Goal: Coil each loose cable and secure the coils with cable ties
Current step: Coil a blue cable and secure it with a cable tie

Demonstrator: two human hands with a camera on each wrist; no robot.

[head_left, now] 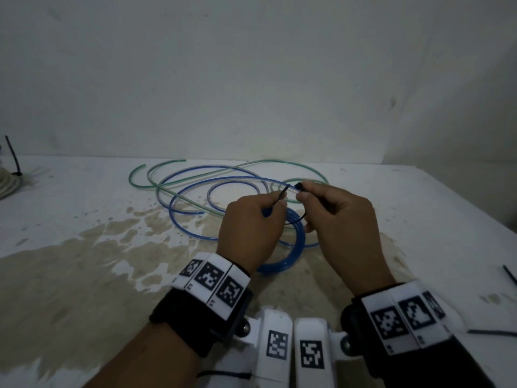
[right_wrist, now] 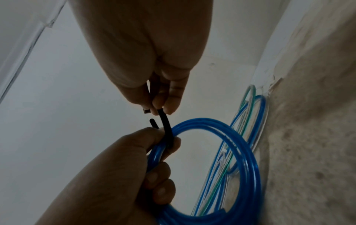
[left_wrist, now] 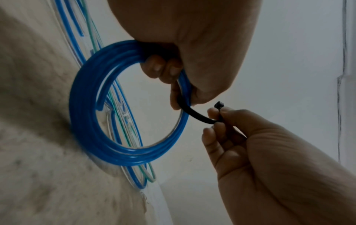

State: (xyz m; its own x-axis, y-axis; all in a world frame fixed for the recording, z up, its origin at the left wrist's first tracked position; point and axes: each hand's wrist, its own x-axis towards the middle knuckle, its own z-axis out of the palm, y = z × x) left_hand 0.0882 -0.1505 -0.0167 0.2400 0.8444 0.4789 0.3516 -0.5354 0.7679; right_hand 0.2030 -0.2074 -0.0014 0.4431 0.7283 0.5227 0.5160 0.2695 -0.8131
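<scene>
A blue cable coil (head_left: pixel 292 247) of several loops hangs just above the stained table. My left hand (head_left: pixel 275 208) grips its upper side, fingers curled round the loops (left_wrist: pixel 86 121). A black cable tie (left_wrist: pixel 194 114) passes under the loops by my left fingers; its pointed tail (head_left: pixel 283 193) sticks up past the left thumb. My right hand (head_left: pixel 300 191) pinches the tie's other end just below its square head (left_wrist: pixel 219 105). In the right wrist view the tie (right_wrist: pixel 165 121) bends around the coil (right_wrist: pixel 246 152), its tail and head close together but apart.
Loose blue cable (head_left: pixel 195 182) and green cable (head_left: pixel 167 167) sprawl on the table behind the hands. Spare black ties lie at the right edge (head_left: pixel 509 275) (head_left: pixel 492 332). A white bundle with a black tie (head_left: pixel 12 161) sits far left. A wall (head_left: pixel 251 79) stands close behind.
</scene>
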